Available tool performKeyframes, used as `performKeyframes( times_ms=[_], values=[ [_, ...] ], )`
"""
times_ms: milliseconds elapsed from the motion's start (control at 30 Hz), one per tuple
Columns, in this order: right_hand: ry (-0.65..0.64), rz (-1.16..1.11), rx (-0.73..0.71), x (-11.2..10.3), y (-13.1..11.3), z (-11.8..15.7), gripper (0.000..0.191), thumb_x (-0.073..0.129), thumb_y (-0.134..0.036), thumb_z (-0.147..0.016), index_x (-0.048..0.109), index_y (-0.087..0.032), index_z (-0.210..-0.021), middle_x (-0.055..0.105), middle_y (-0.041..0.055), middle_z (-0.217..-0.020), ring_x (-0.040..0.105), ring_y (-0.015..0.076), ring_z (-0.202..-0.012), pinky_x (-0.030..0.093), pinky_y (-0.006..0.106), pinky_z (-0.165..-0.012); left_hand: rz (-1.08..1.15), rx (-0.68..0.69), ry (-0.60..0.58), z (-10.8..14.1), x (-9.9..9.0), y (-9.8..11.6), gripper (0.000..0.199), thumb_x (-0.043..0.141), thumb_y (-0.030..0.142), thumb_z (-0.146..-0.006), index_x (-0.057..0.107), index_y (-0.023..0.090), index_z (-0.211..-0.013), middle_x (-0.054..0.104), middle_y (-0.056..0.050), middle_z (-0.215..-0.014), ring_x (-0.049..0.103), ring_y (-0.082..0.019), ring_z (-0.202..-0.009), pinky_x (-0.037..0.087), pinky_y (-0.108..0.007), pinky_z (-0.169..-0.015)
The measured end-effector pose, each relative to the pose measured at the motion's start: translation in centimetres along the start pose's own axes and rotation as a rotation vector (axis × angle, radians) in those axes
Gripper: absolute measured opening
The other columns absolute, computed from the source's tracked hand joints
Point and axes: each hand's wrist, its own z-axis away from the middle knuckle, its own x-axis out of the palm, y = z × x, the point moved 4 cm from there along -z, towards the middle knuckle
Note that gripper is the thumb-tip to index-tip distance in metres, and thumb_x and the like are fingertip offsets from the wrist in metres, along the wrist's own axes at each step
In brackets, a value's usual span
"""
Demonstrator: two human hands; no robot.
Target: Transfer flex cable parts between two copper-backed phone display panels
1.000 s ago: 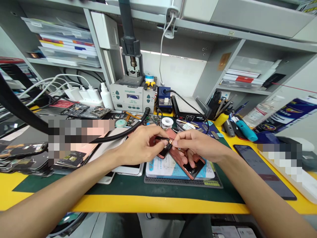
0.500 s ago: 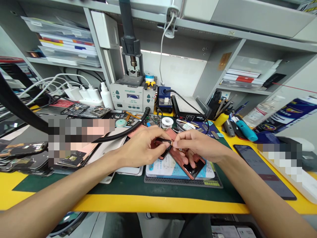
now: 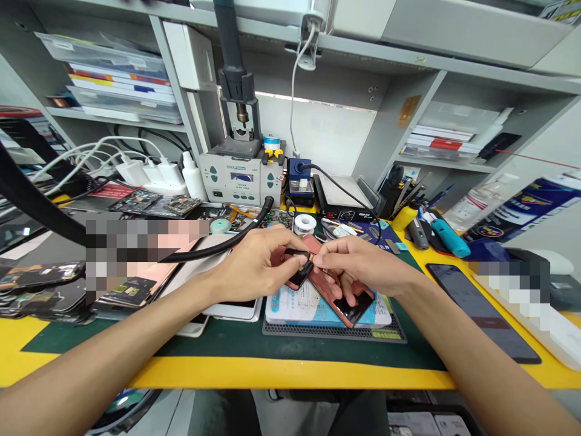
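My left hand and my right hand meet above the bench, fingertips together on a thin black strip, probably a small phone part. Its exact shape is partly hidden by my fingers. Under my left fingers lies a small dark piece with a copper edge. A copper-coloured phone body with a black glass area lies below my right hand, resting on a blue and white printed packet. That packet sits on a dark rubber mat.
A hot-air rework station stands behind my hands, its black hose crossing toward them. Nearby are a solder spool and circuit boards. Stacked phone screens lie left; a dark phone lies right on the yellow bench.
The view has shifted slightly left. Both hands stay together on the black strip, with only small finger movement.
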Motion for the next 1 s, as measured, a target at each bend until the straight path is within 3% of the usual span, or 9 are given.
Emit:
performKeyframes(
  times_ms=[200,433,600,833,1000],
  values=[
    [-0.015,-0.055,-0.023,-0.1,-0.1,0.1,0.035,0.063,-0.046,-0.09,0.06,-0.014,-0.076,0.065,0.0038,-0.064,0.057,0.0099,-0.047,0.051,0.019,-0.044,0.02,0.032,0.038,0.0,-0.4,0.4,0.018,0.061,0.027,-0.089,0.07,0.016,-0.1,0.066,-0.006,-0.094,0.064,-0.011,-0.067,0.058,-0.019,-0.055],
    [0.004,-0.105,-0.02,-0.3,-0.4,0.3,0.03,0.066,-0.042,-0.088,0.059,-0.014,-0.078,0.067,0.0045,-0.068,0.062,0.0106,-0.052,0.049,0.017,-0.045,0.054,0.017,0.061,0.0,-0.5,0.6,0.018,0.061,0.027,-0.088,0.071,0.016,-0.099,0.067,-0.007,-0.099,0.068,-0.015,-0.081,0.061,-0.019,-0.06],
    [0.021,-0.129,-0.048,-0.5,-0.7,0.4,0.03,0.07,-0.043,-0.085,0.061,-0.014,-0.081,0.066,0.0054,-0.072,0.067,0.0162,-0.064,0.053,0.021,-0.048,0.16,-0.029,0.068,0.0,-0.4,0.7,0.022,0.062,0.031,-0.088,0.07,0.016,-0.101,0.068,-0.008,-0.103,0.069,-0.016,-0.08,0.061,-0.019,-0.053],
    [0.08,-0.089,-0.104,-1.2,-1.4,1.3,0.028,0.072,-0.041,-0.084,0.063,-0.014,-0.087,0.066,0.005,-0.073,0.07,0.0194,-0.067,0.053,0.023,-0.049,0.172,-0.081,0.131,0.0,-1.2,0.4,0.023,0.063,0.034,-0.089,0.067,0.015,-0.102,0.073,-0.006,-0.09,0.071,-0.017,-0.074,0.064,-0.026,-0.063],
    [0.057,-0.082,-0.116,-1.1,-1.5,1.4,0.031,0.071,-0.043,-0.084,0.064,-0.013,-0.086,0.071,0.0077,-0.076,0.067,0.0149,-0.058,0.053,0.022,-0.051,0.332,-0.118,0.043,-0.3,-0.3,0.4,0.023,0.063,0.035,-0.089,0.065,0.015,-0.1,0.072,-0.006,-0.093,0.07,-0.016,-0.072,0.064,-0.027,-0.059]
  ],
)
